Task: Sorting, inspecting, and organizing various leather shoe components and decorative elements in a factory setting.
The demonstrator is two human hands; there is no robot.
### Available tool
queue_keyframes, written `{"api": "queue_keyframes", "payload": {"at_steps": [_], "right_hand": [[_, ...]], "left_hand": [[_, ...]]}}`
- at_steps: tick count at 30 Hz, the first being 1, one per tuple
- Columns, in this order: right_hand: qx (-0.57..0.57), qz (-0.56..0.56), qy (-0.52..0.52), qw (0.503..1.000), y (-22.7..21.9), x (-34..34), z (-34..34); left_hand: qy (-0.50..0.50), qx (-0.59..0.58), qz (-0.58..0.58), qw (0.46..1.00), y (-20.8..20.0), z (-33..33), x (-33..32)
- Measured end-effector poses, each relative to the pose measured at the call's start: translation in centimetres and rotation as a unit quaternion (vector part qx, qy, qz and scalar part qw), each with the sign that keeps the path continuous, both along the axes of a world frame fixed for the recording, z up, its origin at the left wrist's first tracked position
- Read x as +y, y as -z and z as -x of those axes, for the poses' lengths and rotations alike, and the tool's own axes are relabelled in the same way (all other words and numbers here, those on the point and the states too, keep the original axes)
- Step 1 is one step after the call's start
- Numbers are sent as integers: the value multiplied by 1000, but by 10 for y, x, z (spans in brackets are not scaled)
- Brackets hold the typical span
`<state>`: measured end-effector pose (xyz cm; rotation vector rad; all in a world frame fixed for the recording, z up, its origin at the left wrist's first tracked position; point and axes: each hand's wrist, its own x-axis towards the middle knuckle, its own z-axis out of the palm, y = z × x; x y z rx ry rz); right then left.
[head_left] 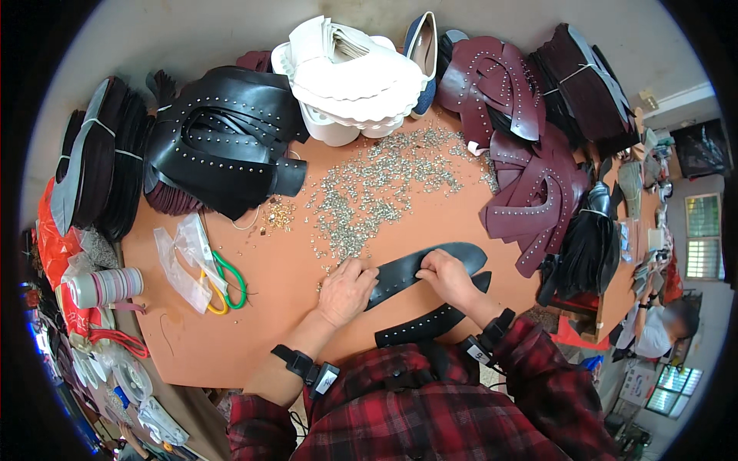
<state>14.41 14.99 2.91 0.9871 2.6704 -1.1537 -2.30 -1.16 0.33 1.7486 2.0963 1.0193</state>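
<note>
Head view: left hand (346,290) and right hand (446,278) press flat, fingers closed down on a black perforated leather strap (427,267), just below the scattered silver rivets (369,192). Strap looks thin, floppy; best pinched at edges.

A shoemaking workshop: stacks of cut leather pieces (223,142), white soles (354,77), a shoe (422,54) and loose metal studs (369,192) cover the orange tabletop (269,307).
</note>
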Motion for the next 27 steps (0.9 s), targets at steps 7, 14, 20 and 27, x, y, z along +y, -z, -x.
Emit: {"api": "queue_keyframes", "payload": {"at_steps": [7, 14, 20, 27], "right_hand": [[-52, -12, -6, 999, -2, 1, 10], [-80, -55, -44, 994, 2, 1, 10], [51, -56, -75, 994, -1, -5, -13], [6, -35, -57, 998, -9, -7, 2]], "left_hand": [[-5, -4, 5, 1000, -1, -1, -1], [3, -5, 31, 1000, 0, -2, -2], [2, -3, 15, 1000, -1, -1, -5], [-10, 0, 6, 1000, 0, 0, -7]]}}
